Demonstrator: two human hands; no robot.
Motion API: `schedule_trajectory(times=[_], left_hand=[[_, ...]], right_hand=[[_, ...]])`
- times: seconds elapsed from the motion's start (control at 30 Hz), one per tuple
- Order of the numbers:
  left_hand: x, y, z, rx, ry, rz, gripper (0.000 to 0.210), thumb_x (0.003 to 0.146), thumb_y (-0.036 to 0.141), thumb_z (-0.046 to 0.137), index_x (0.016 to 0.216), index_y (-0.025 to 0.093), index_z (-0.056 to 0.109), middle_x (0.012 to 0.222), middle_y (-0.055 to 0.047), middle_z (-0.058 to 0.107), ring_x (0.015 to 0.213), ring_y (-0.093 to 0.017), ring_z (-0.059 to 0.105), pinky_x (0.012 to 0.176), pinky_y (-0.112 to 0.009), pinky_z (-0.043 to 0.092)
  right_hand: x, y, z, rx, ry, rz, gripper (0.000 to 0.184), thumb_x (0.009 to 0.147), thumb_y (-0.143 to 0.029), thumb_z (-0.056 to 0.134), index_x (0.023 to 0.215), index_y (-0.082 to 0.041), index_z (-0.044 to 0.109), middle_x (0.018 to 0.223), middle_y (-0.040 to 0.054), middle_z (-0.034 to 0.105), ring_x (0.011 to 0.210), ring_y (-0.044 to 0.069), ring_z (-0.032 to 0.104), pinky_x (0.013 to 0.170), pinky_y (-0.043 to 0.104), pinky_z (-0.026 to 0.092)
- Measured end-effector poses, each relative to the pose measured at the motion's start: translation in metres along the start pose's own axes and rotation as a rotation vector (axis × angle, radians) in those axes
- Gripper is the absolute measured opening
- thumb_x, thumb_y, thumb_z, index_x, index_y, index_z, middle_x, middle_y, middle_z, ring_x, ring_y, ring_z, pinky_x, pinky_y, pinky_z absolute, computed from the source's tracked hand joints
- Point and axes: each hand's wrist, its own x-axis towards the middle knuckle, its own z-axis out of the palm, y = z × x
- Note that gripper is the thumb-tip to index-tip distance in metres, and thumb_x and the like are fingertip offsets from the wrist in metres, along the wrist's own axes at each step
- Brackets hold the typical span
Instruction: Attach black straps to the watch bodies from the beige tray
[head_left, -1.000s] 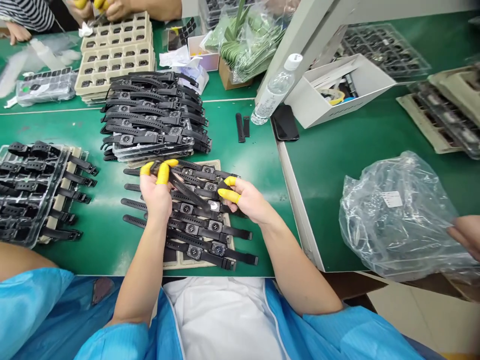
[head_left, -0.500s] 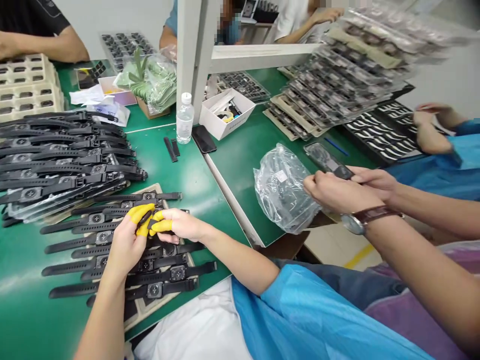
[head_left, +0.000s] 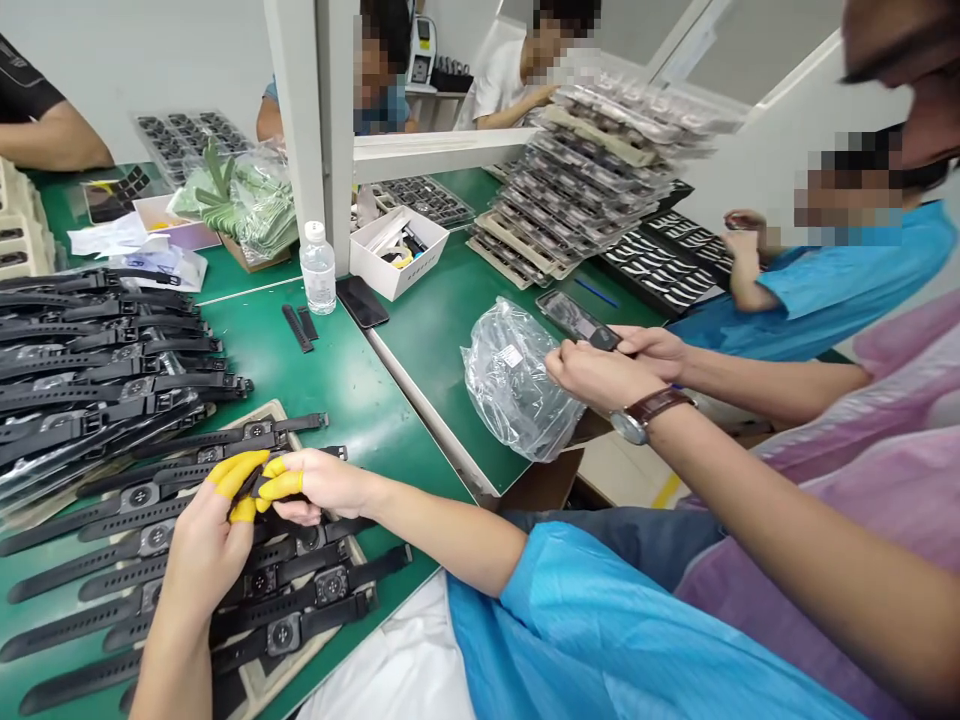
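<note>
My left hand [head_left: 202, 545] and my right hand [head_left: 319, 482] meet over the near-left part of the table, with yellow finger cots on several fingertips. Both are closed on a small black smartwatch [head_left: 256, 484], pinched between the fingertips. Most of it is hidden by the fingers, so I cannot tell which part each hand grips. Directly below lie rows of black smartwatches [head_left: 284, 634], back faces up and straps stretched sideways. They rest on a beige tray [head_left: 274, 409], whose rim shows at the far and right sides.
Stacked trays of watches [head_left: 127, 350] stand at left. Beyond are two short strap pieces [head_left: 300, 328], a bottle [head_left: 318, 268], a phone [head_left: 363, 302] and a white box [head_left: 397, 255]. Right of the table gap lies a plastic bag [head_left: 517, 380]; a co-worker's hands [head_left: 607, 370] hold a dark packaged item.
The view has swung right and upward, so the scene sits farther left and co-workers at the right show more. My hands keep the same pinch on the smartwatch.
</note>
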Motion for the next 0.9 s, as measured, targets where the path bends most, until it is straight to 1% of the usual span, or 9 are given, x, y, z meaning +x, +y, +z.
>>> schedule_trajectory(times=[0.1,0.2,0.3,0.37,0.43,0.5,0.6,0.73,0.9], left_hand=[[0.0,-0.002,0.002,0.007,0.022,-0.036,0.047,0.095,0.02,0.049,0.139,0.031,0.057,0.131,-0.006,0.068,0.12,-0.028,0.067,0.105,-0.044,0.055],[0.002,0.0,0.004,-0.012,0.025,-0.041,0.047,0.096,0.019,0.046,0.141,0.029,0.056,0.132,-0.007,0.067,0.122,-0.028,0.066,0.107,-0.043,0.054],[0.004,0.006,0.002,-0.051,-0.021,-0.028,0.047,0.098,0.021,0.046,0.144,0.026,0.053,0.138,-0.009,0.063,0.13,-0.028,0.06,0.111,-0.043,0.051],[0.004,0.013,-0.001,-0.093,-0.071,-0.044,0.046,0.101,0.023,0.044,0.146,0.024,0.051,0.142,-0.01,0.06,0.133,-0.027,0.058,0.113,-0.043,0.05],[0.003,0.02,-0.002,-0.111,-0.078,-0.069,0.042,0.103,0.024,0.042,0.144,0.022,0.053,0.139,-0.011,0.061,0.131,-0.026,0.059,0.111,-0.042,0.051],[0.002,0.025,-0.002,-0.071,-0.057,-0.074,0.039,0.103,0.023,0.042,0.139,0.019,0.057,0.131,-0.012,0.064,0.125,-0.025,0.062,0.107,-0.041,0.054],[0.001,0.028,-0.002,0.028,-0.088,-0.051,0.038,0.099,0.021,0.047,0.135,0.018,0.06,0.126,-0.014,0.065,0.121,-0.026,0.062,0.106,-0.043,0.056],[0.0,0.031,-0.005,0.036,-0.14,-0.028,0.038,0.098,0.019,0.047,0.134,0.018,0.06,0.126,-0.015,0.065,0.122,-0.027,0.061,0.106,-0.045,0.055],[0.002,0.037,-0.005,-0.019,-0.148,-0.023,0.037,0.101,0.018,0.042,0.135,0.015,0.057,0.126,-0.016,0.065,0.123,-0.026,0.061,0.106,-0.043,0.055]], right_hand=[[0.001,0.001,0.001,0.066,0.031,-0.038,0.021,0.09,-0.033,0.07,0.085,-0.019,0.055,0.046,-0.0109,0.046,0.038,0.007,0.031,0.04,0.019,0.026],[0.003,0.001,0.001,0.145,0.009,-0.057,0.025,0.086,-0.035,0.074,0.084,-0.02,0.053,0.046,-0.0112,0.045,0.038,0.007,0.031,0.04,0.019,0.026],[0.003,0.002,0.002,0.193,0.023,-0.036,0.029,0.086,-0.04,0.073,0.081,-0.02,0.052,0.045,-0.0115,0.042,0.037,0.006,0.027,0.038,0.019,0.023],[0.003,0.004,0.003,0.168,0.072,-0.039,0.031,0.084,-0.042,0.073,0.08,-0.02,0.052,0.043,-0.0117,0.041,0.037,0.006,0.026,0.038,0.019,0.021],[0.001,0.006,0.004,0.131,0.121,-0.043,0.031,0.082,-0.042,0.073,0.08,-0.021,0.05,0.043,-0.0122,0.04,0.036,0.006,0.025,0.037,0.02,0.02],[0.0,0.007,0.004,0.101,0.155,-0.027,0.029,0.081,-0.042,0.071,0.081,-0.022,0.049,0.043,-0.0134,0.038,0.036,0.006,0.022,0.037,0.02,0.018],[-0.002,0.007,0.003,0.024,0.198,0.019,0.026,0.077,-0.039,0.069,0.083,-0.023,0.049,0.043,-0.0145,0.036,0.036,0.005,0.019,0.037,0.02,0.016],[-0.006,0.002,0.0,-0.064,0.197,0.079,0.021,0.075,-0.037,0.065,0.081,-0.022,0.05,0.042,-0.0144,0.035,0.036,0.005,0.019,0.037,0.019,0.016],[-0.008,-0.002,0.001,-0.123,0.22,0.07,0.023,0.07,-0.037,0.068,0.076,-0.022,0.051,0.04,-0.0132,0.036,0.035,0.005,0.02,0.036,0.02,0.016]])
